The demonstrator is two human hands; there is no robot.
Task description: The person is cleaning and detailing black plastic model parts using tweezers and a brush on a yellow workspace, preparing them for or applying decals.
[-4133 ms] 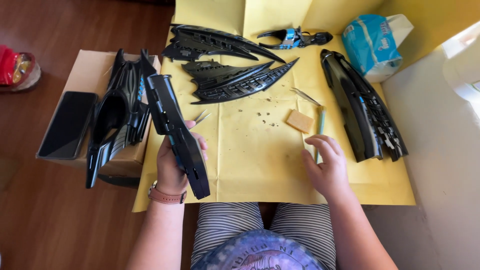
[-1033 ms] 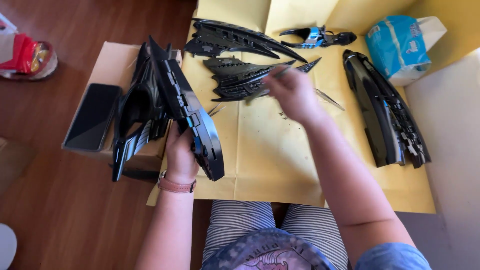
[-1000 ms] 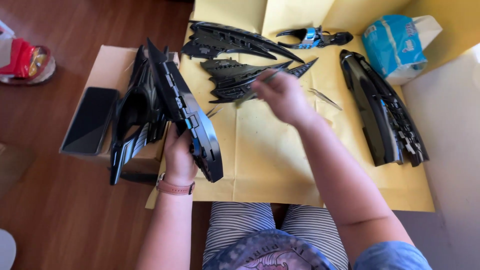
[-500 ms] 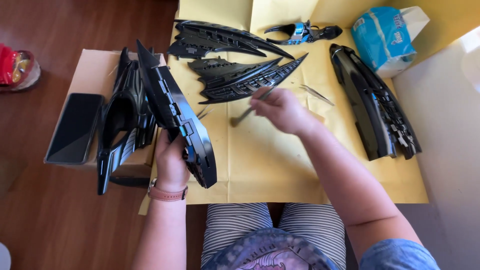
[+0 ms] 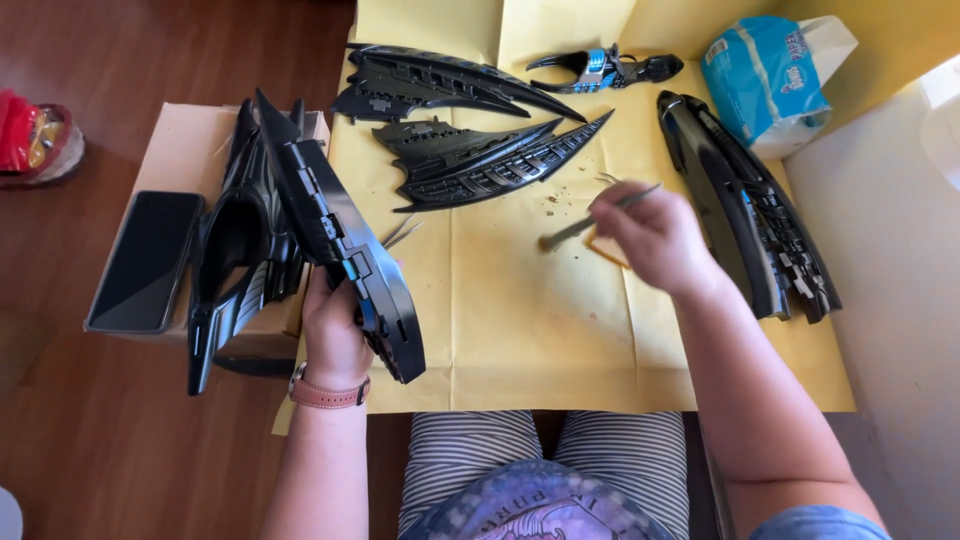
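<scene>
Left hand (image 5: 335, 335) grips one long black panel (image 5: 345, 255), tilted up off the yellow paper (image 5: 520, 320). Right hand (image 5: 650, 240) pinches one thin metal tool (image 5: 590, 222), tip pointing left. Beyond the right hand: two black winged pieces (image 5: 480, 165); one curved black shell (image 5: 745, 225) just to its right.

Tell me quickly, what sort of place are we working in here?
Most likely a room at home used for hobby work, not a workshop. Yellow paper is spread over a wooden floor as a work surface, a cardboard box serves as a stand, and black model parts lie spread out.
</scene>
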